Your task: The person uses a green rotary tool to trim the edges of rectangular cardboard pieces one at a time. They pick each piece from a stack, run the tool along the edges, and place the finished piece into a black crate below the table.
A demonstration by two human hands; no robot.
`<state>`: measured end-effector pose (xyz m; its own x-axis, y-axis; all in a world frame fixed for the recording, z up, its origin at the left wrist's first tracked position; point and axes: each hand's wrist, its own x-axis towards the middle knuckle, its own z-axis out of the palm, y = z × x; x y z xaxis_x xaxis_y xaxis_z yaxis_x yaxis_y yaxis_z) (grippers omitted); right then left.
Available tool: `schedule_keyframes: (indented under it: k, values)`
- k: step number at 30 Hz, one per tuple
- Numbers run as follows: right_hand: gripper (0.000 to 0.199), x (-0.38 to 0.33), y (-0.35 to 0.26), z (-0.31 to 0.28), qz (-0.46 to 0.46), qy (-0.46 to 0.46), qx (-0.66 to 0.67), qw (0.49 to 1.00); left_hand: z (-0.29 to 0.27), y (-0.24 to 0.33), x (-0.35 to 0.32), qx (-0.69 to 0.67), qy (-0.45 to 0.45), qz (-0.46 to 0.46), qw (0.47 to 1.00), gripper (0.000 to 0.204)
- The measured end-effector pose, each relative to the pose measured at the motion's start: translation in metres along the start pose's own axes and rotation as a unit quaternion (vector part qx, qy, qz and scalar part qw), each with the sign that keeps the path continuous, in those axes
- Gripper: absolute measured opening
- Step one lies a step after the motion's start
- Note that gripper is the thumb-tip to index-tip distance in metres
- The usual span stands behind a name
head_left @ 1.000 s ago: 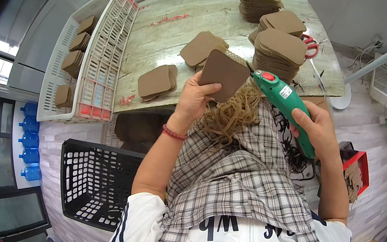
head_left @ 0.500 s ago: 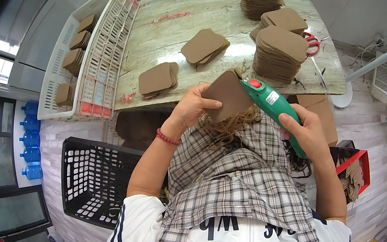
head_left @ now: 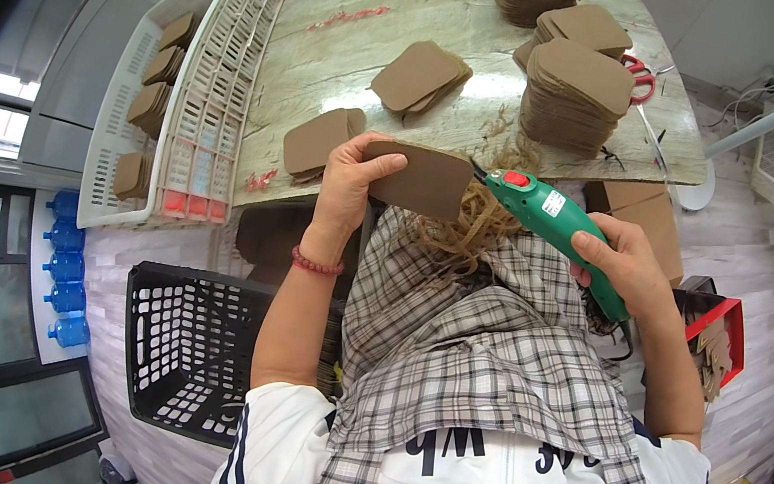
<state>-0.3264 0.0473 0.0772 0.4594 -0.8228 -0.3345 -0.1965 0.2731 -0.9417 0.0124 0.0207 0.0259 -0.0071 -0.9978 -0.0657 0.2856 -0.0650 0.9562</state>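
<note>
My left hand (head_left: 348, 178) grips a flat brown pad (head_left: 425, 183) with rounded corners, thumb on top, above my lap. A green handheld electric cutter (head_left: 545, 218) with a red button is in my right hand (head_left: 628, 265), fingers wrapped round its body. Its dark tip meets or nearly meets the pad's right edge. Curly tan trimmings (head_left: 477, 234) lie on my checked apron (head_left: 481, 353) below the pad, and more lie at the table's edge. Beyond my left hand are two small piles of pads, a nearer pile (head_left: 315, 139) and a farther one (head_left: 417, 77).
Tall pad stacks (head_left: 572, 99) and red-handled scissors (head_left: 639, 79) occupy the right of the worktable (head_left: 337, 47). A white crate (head_left: 218, 94) holding pads stands at left. A black crate (head_left: 187, 352) sits below it. At right are a cardboard box (head_left: 648, 223) and a red-edged bin (head_left: 727, 331).
The pad in my left hand has turned, its long side now lying more level, and that hand has moved left and up. The cutter stays at the pad's right edge.
</note>
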Motion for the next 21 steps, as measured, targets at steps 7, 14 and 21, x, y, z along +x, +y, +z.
schedule_keyframes:
  k: [7,14,21]
  values:
    - [0.037,0.0,-0.002,0.003,0.005,-0.016,-0.012,1.0,-0.005,0.004,0.002,0.002,-0.032,-0.057,0.998,0.013]
    - [0.035,0.002,-0.002,0.005,0.015,-0.013,-0.053,0.998,0.009,0.003,0.001,0.03,-0.063,-0.096,0.993,0.015]
    - [0.034,0.006,-0.007,0.01,0.017,-0.013,-0.074,0.997,0.019,0.003,0.002,0.065,-0.104,-0.147,0.981,0.016]
